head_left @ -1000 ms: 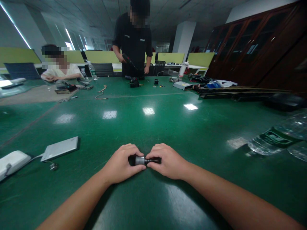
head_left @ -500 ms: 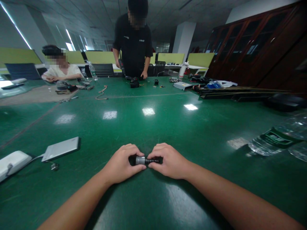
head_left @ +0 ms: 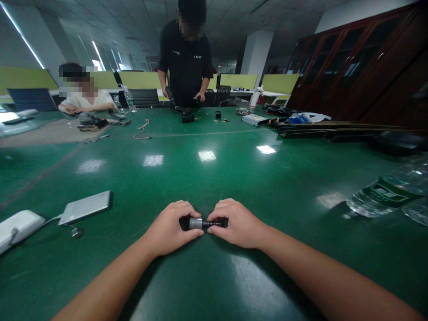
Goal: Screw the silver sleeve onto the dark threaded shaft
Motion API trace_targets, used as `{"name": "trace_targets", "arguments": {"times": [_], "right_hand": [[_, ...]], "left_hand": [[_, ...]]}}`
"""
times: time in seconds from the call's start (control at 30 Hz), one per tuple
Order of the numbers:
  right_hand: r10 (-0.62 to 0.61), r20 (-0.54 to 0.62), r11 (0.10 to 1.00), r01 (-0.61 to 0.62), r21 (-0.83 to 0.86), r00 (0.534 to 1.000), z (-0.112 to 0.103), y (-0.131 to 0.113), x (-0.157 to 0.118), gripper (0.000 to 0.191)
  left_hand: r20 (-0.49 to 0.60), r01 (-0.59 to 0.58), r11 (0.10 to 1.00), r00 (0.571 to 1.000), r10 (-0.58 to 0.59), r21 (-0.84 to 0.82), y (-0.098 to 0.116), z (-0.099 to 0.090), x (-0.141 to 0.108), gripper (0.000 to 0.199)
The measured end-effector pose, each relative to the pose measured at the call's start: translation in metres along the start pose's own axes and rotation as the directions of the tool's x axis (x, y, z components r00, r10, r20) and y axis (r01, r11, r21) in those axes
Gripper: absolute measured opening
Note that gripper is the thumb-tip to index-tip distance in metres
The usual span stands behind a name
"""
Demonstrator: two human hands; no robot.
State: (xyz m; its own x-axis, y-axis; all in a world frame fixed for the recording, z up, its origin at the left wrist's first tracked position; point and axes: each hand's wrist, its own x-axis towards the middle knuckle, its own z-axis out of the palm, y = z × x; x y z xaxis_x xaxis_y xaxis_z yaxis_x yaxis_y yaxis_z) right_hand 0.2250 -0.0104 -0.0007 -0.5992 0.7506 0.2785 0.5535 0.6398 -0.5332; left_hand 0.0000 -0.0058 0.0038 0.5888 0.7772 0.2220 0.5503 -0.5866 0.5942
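Low over the green table [head_left: 187, 178], near its front middle, my left hand [head_left: 174, 227] is closed round a short grey cylinder [head_left: 195, 223]. My right hand [head_left: 236, 224] pinches a thin dark ribbed shaft [head_left: 214, 224] between thumb and fingertips. Cylinder and shaft lie in one line, end to end, between the two hands. Whether they are joined I cannot tell. The far end of each part is partly hidden in the shade of the curled fingers.
Left: a white power strip [head_left: 22, 227] and a pale flat box [head_left: 86, 207] with a cable. Right: a large water bottle [head_left: 381, 194] on its side. Across the table, a standing person [head_left: 185, 62] and a seated person [head_left: 88, 98]; black rails [head_left: 310, 129] at the back right.
My right hand has shifted very slightly to the right, and my left hand stays put. The standing person's hand has risen from the table and holds something small.
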Motion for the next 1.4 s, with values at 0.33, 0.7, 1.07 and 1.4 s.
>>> {"name": "trace_targets", "arguments": {"times": [0.33, 0.7, 1.07, 1.4], "right_hand": [[0.037, -0.008, 0.999, -0.037, -0.015, 0.999, 0.0, 0.003, 0.0, 0.01], [0.035, -0.014, 0.999, -0.035, -0.015, 0.999, -0.004, 0.008, -0.001, 0.007], [0.236, -0.042, 0.968, -0.238, -0.082, 0.971, -0.013, 0.011, -0.002, 0.007], [0.152, -0.022, 0.988, -0.152, 0.024, 0.988, -0.004, 0.01, -0.001, 0.011]], "left_hand": [[-0.022, 0.011, 1.0, 1.0, -0.011, -0.007, 0.001, -0.001, -0.001, 0.018], [-0.042, 0.042, 0.999, 0.998, -0.042, 0.005, 0.003, -0.003, 0.0, 0.016], [-0.085, 0.081, 0.996, 0.993, -0.077, 0.038, -0.001, -0.001, -0.001, 0.016], [-0.005, 0.054, 0.998, 0.999, -0.054, 0.014, 0.001, -0.003, 0.0, 0.024]]}}
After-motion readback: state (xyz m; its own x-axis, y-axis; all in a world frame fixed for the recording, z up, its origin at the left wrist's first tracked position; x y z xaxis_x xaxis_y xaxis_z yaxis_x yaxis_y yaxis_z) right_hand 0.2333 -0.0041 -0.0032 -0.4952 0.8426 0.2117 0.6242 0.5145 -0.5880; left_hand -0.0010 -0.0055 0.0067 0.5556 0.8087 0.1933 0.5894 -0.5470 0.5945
